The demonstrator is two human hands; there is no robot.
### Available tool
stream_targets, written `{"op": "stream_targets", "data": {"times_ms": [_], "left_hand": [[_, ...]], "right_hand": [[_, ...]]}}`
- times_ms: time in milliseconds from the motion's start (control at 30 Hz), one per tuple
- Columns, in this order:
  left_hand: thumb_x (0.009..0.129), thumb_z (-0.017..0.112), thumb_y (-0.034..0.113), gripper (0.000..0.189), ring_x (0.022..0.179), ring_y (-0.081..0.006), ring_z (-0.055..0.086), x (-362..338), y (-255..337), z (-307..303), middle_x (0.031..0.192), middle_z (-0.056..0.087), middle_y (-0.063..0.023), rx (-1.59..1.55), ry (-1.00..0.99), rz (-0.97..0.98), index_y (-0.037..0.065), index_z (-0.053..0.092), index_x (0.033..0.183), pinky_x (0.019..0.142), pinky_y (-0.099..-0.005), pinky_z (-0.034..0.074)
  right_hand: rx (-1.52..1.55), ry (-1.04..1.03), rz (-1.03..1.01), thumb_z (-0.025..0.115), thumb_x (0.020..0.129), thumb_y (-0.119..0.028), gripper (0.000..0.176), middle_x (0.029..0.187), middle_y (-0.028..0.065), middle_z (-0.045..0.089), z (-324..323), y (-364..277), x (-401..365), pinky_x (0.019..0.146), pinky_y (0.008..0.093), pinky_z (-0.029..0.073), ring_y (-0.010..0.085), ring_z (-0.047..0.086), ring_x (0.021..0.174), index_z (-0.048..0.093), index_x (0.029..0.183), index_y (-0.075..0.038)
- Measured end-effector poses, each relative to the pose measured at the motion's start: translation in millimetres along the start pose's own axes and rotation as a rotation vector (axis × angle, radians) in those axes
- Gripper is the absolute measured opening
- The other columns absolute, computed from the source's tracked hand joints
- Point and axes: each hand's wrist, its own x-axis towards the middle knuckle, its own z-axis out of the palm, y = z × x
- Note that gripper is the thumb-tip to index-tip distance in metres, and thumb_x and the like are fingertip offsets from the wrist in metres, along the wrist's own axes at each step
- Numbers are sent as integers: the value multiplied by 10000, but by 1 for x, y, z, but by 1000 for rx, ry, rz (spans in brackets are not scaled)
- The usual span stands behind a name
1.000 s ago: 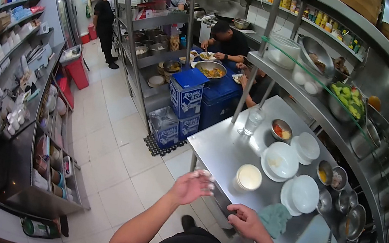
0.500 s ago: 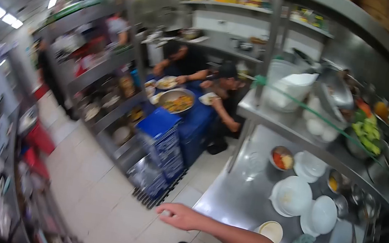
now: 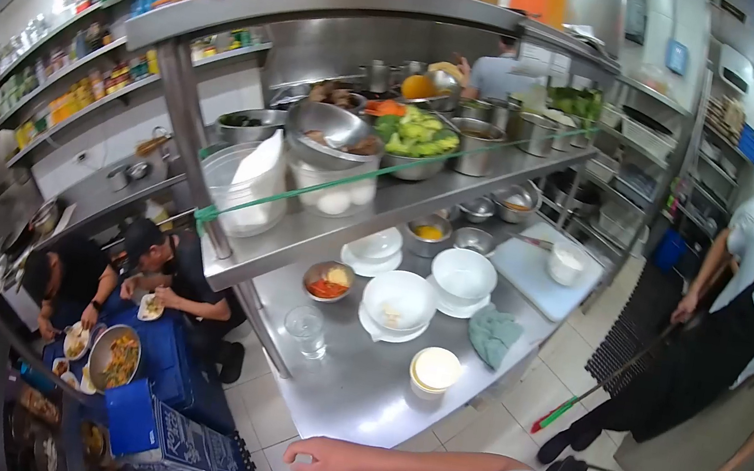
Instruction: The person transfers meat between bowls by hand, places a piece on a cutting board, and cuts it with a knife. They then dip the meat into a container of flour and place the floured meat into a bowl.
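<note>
My right hand (image 3: 326, 459) is at the bottom centre, in front of the steel table's (image 3: 338, 396) near edge, with the forearm reaching across from the right. Its fingers are curled in, and what they hold, if anything, cannot be made out. Nearest on the table are a small stack of cream tubs (image 3: 435, 369) and a clear glass (image 3: 306, 332). Behind them stand white bowls (image 3: 399, 299) and a metal bowl of red and yellow food (image 3: 328, 281). A green cloth (image 3: 493, 336) lies to the right. My left hand is out of view.
An overhead shelf (image 3: 402, 195) carries bowls and tubs. At left, two people (image 3: 184, 290) with food sit by blue crates (image 3: 171, 439). At right, people stand on the tiled floor, one holding long-handled tools (image 3: 598, 386). Another person (image 3: 503, 77) is behind the shelf.
The view has swung to the right. The seated people are now further left, and the shelf, table and standing people fill more of the picture. My right hand remains low, its fingers curled.
</note>
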Motion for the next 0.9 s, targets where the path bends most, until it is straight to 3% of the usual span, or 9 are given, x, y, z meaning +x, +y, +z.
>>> {"op": "stream_targets", "data": {"times_ms": [33, 200, 333, 533, 633, 767, 833, 867, 900], "left_hand": [[1041, 528, 283, 371, 1056, -233, 645, 13, 45, 21, 1140, 664, -92, -90, 81, -186, 63, 594, 1332, 787, -387, 554], [1023, 565, 250, 293, 806, -185, 630, 55, 81, 92, 990, 680, -83, -81, -258, 52, 95, 595, 1271, 627, -282, 513], [991, 602, 269, 252, 683, -143, 565, 41, 47, 138, 841, 668, -58, 742, -393, 387, 98, 627, 1174, 605, -324, 494], [984, 605, 289, 318, 759, -146, 596, -31, 35, 161, 936, 692, -80, 424, -388, 132, 102, 625, 1241, 652, -358, 515], [980, 607, 302, 360, 804, -148, 615, -68, 35, 157, 993, 707, -94, 232, -386, -10, 105, 623, 1282, 680, -378, 528], [977, 609, 314, 402, 850, -151, 634, -61, 29, 164, 1050, 721, -108, -15, -349, -150, 108, 622, 1322, 708, -398, 540], [910, 581, 452, 445, 1192, -333, 616, -24, 34, 178, 1259, 658, -168, 1175, -466, 102, 130, 683, 1200, 1023, -477, 493], [895, 597, 431, 442, 1188, -339, 626, -11, 23, 176, 1189, 688, -209, 1402, -486, 570, 72, 725, 1119, 1041, -424, 482], [929, 546, 447, 487, 1148, -426, 616, -31, 33, 182, 1215, 660, -250, 1113, -249, 277, 12, 708, 1075, 991, -493, 494]], "right_hand": [[0, 27, 9, 614, 949, -237, 273, 1027, 132, 679, -4, -4, -9, 893, 371, 500, 264, 650, 966, 615, 1097, -7], [73, 153, 193, 594, 985, -272, 320, 1093, 125, 686, -21, -5, -44, 844, 354, 519, 218, 655, 910, 616, 1187, -25], [39, 172, 134, 593, 987, -281, 328, 1066, 124, 684, -42, 8, -74, 815, 347, 519, 190, 650, 881, 614, 1195, -28], [8, 230, 192, 597, 1001, -318, 357, 1009, 73, 669, -94, 41, -130, 694, 311, 504, 142, 595, 743, 620, 1240, -54], [-5, 285, 176, 621, 997, -299, 318, 723, -40, 514, -115, 41, -146, 585, 261, 375, 59, 449, 655, 644, 1218, -71], [111, 215, 208, 621, 1003, -276, 304, 756, -35, 553, -121, 42, -145, 595, 252, 396, 53, 475, 670, 645, 1211, -55], [275, 198, 261, 618, 1007, -230, 277, 817, -20, 626, -114, 49, -133, 609, 233, 409, 44, 525, 707, 642, 1209, -41], [270, 91, 271, 618, 1007, -230, 277, 817, -20, 626, -113, 49, -124, 609, 233, 409, 44, 525, 707, 642, 1209, -41], [288, 96, 259, 621, 1002, -201, 259, 864, 0, 657, -113, 45, -114, 630, 229, 427, 47, 551, 728, 645, 1201, -37]]}}
